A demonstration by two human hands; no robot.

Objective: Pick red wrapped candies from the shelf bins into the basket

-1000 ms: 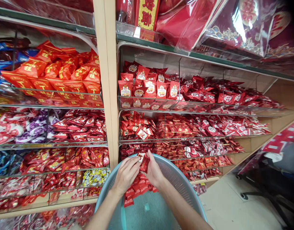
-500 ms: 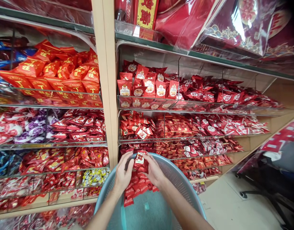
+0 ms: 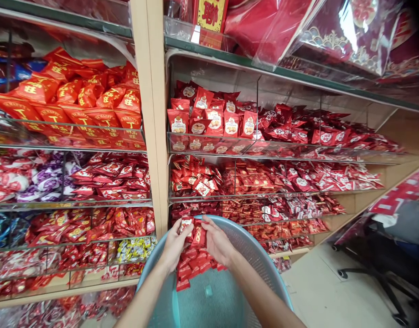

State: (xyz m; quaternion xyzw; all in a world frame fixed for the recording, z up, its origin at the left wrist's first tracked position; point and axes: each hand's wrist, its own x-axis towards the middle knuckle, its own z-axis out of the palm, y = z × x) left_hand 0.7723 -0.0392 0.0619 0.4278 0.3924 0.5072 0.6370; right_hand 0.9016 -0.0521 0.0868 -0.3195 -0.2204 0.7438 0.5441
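Note:
Over the back of a blue-green plastic basket [image 3: 209, 314], both my hands hold small red candy packets. My left hand [image 3: 175, 243] pinches a red packet with a white printed label [image 3: 186, 224] between thumb and fingers. Beside it, my right hand [image 3: 218, 241] grips another red candy packet [image 3: 199, 234] by its right edge. The two packets sit close together, partly overlapped by my fingers. Below the hands a heap of red packets [image 3: 192, 264] lies against the basket's far side. The basket's ribbed floor shows nearer to me.
Shelves with clear fronts hold red-wrapped sweets [image 3: 250, 177] ahead and to the right. Left of a wooden upright [image 3: 152, 114] are orange-red bags [image 3: 69, 93] and yellow sweets [image 3: 136, 248]. A wheeled chair [image 3: 383, 269] stands on the floor at right.
The white-labelled packet has shifted left into my left hand's fingers, and a second red packet now shows at my right hand. The view has tilted slightly.

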